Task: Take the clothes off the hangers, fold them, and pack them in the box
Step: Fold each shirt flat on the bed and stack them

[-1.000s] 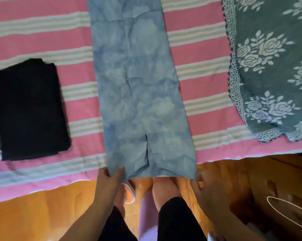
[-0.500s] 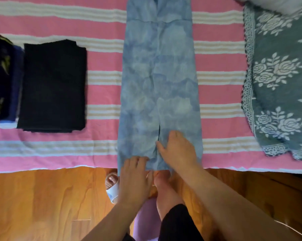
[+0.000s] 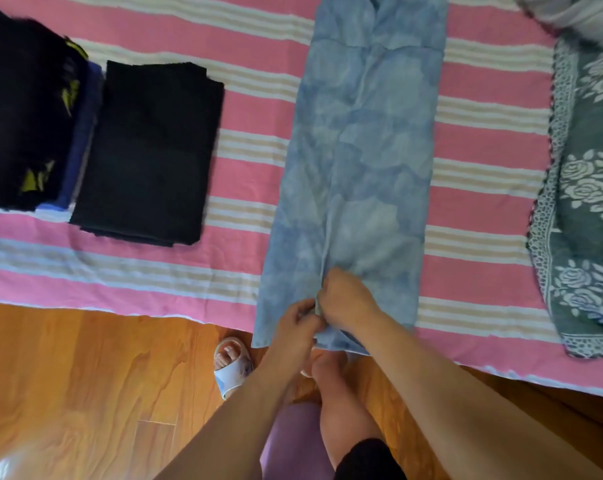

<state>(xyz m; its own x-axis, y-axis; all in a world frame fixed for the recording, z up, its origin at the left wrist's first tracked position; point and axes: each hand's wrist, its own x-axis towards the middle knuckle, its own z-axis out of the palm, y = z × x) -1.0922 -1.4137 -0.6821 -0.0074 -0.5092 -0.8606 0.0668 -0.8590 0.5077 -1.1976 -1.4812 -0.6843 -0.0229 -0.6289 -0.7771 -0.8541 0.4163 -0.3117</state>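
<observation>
A long blue tie-dye garment [image 3: 359, 161] lies lengthwise on the pink striped bed [image 3: 244, 112], folded into a narrow strip whose near hem hangs over the bed edge. My left hand [image 3: 298, 325] and my right hand [image 3: 345, 299] meet at the slit near that hem, both pinching the blue cloth between fingers and thumb. A folded black garment [image 3: 147, 154] lies to the left, and a darker folded stack with yellow print [image 3: 26, 112] sits at the far left.
A grey-green floral blanket [image 3: 587, 188] covers the right side of the bed, with a pale pillow [image 3: 577, 15] at the top right. Below the bed edge is a wooden floor [image 3: 85, 375], with my sandalled foot [image 3: 230, 362] and bare legs.
My hands moved from the garment's two near corners to its middle slit and now pinch the cloth there together. The view shifted left, bringing the dark stack into sight.
</observation>
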